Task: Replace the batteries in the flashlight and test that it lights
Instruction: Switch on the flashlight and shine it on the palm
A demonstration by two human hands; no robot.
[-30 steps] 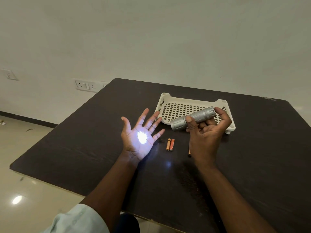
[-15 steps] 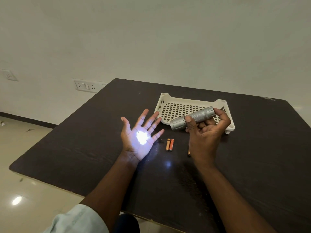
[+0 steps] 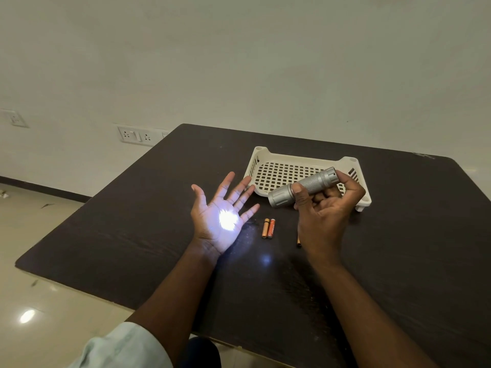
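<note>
My right hand grips a silver flashlight above the dark table, its head pointing left. The flashlight is lit: a bright white spot falls on the palm of my left hand, which is held flat, palm up, fingers spread. A fainter glint shows on the table below the palm. Two orange batteries lie side by side on the table between my hands. A third orange battery lies partly hidden behind my right wrist.
A cream perforated plastic tray sits on the dark wooden table behind the flashlight, with nothing visible in it. Wall sockets are on the white wall at the left. The table's near edge runs by my forearms.
Almost nothing moved. The flashlight stays lit and the light spot stays on my left palm; both hands hold their positions.
</note>
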